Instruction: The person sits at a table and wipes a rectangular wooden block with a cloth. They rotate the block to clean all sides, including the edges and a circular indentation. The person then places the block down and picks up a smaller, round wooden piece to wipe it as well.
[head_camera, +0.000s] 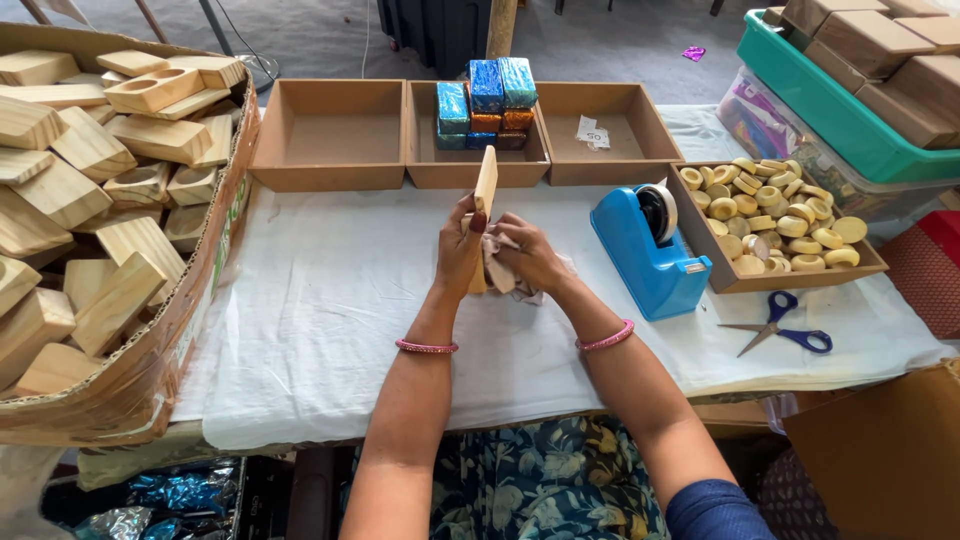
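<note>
Head view: both forearms reach forward from the bottom edge and meet near the middle of the white-covered tabletop (330, 300), a pink bangle on each wrist. The left hand (460, 250) stands a narrow wooden piece (485, 185) upright on its end, fingers and thumb wrapped round its lower half — a firm grip, closed on the wood. The right hand (530, 258) is cupped just beside it, its grip closed on a crumpled pale cloth (500, 270) that is pressed against the foot of the wooden piece; both hands touch at the fingertips.

Behind the hands sit three shallow brown trays in a row; the middle tray (425, 165) holds a stack of blue and orange foil-wrapped blocks (487, 105). To the right stands a blue tape dispenser (648, 250), then a tray of round yellowish discs (775, 215), with blue-handled scissors (785, 325) lying in front of it. At far left a large cardboard box (190, 300) is heaped with pale wooden blocks — well apart from the hands
</note>
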